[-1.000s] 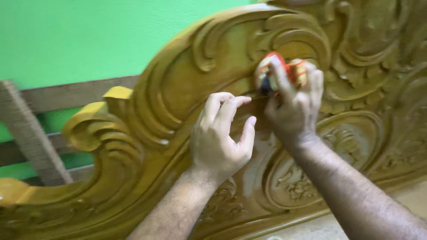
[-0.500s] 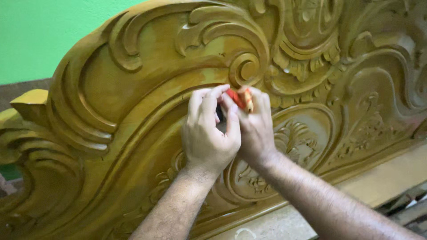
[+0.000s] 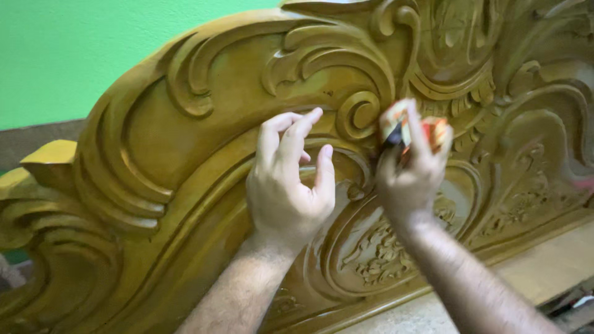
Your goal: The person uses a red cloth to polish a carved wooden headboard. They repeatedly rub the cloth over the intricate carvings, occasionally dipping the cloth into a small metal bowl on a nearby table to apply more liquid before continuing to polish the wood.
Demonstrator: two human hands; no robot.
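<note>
Head view: two bare hands at a carved, yellow-brown varnished wooden headboard panel.
Left hand nearest, fingers loosely curled and apart, pinching nothing, fingertips by the raised curved moulding. Right hand just beyond, fingers closed around a small red-and-orange tube-like object, blurred, its dark tip at the scroll carving. Green wall behind.

Soft, even indoor light; glossy sheen glares off the carved wooden panel. Motion blur smears the right hand; shadows stay faint.
</note>
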